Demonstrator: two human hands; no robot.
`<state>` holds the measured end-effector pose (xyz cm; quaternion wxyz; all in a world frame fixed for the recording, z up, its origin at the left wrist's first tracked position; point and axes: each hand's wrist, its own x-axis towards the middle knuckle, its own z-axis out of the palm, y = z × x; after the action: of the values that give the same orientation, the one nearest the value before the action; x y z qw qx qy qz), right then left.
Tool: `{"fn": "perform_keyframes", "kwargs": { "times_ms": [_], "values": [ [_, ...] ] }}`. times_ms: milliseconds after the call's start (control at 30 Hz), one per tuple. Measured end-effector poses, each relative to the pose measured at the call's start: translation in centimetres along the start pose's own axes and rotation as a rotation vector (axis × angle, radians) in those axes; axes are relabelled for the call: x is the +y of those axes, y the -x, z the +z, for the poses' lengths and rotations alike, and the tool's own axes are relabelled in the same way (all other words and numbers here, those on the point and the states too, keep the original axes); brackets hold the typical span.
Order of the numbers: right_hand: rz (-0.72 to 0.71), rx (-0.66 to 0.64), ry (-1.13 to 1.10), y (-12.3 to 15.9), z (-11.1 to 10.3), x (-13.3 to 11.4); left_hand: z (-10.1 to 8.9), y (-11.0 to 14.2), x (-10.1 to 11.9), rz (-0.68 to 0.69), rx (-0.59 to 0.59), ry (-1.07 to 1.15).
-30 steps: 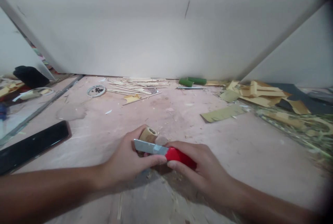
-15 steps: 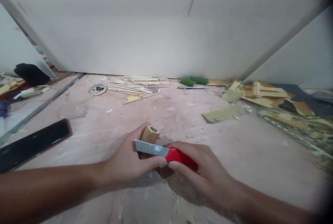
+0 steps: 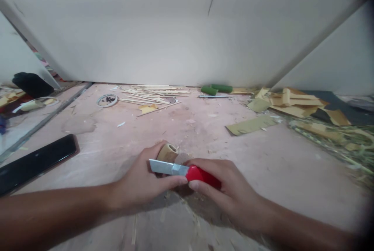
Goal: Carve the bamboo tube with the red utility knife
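Note:
In the lower middle of the head view, my left hand [image 3: 146, 177] is closed around a short hollow piece of bamboo [image 3: 168, 153], its open end tilted up and away from me. My right hand [image 3: 224, 188] grips a red utility knife [image 3: 201, 175] by its handle. The knife's extended blade [image 3: 163, 167] points left and lies across the near side of the bamboo. My left thumb reaches to the front of the knife, close to my right thumb. The lower part of the bamboo is hidden behind blade and fingers.
A phone [image 3: 41, 161] lies at the left. Farther back are a small round lid [image 3: 106, 100] with dark bits, thin sticks [image 3: 152, 94] and green cylinders [image 3: 221, 88]. Sandpaper [image 3: 251, 125], folded brown paper [image 3: 295, 103] and plant strips [image 3: 336, 138] lie right. A white panel [image 3: 163, 29] stands behind.
The bamboo has tipped slightly and sits a little lower behind the blade. Both hands keep their grip, and the whole view has shifted slightly.

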<state>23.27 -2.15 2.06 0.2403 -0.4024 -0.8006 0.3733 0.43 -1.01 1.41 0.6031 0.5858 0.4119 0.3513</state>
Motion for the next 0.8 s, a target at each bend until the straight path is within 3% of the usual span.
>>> {"fn": "perform_keyframes", "kwargs": {
  "times_ms": [267, 567, 700, 800],
  "values": [
    [-0.123, 0.103, 0.024, 0.3, 0.4, 0.3, 0.3, 0.2, 0.0, -0.012, 0.04, 0.0],
    [-0.094, 0.254, 0.129, 0.7, 1.1, 0.0, 0.3, 0.1, -0.4, -0.05, 0.155, 0.002],
    [-0.007, 0.252, 0.088, 0.5, 1.1, 0.0, 0.7, 0.0, -0.3, -0.066, 0.207, 0.038],
    [0.151, 0.356, 0.003, 0.1, 0.8, 0.4, 0.7, -0.2, -0.3, -0.035, 0.27, -0.024]
  ]
}}
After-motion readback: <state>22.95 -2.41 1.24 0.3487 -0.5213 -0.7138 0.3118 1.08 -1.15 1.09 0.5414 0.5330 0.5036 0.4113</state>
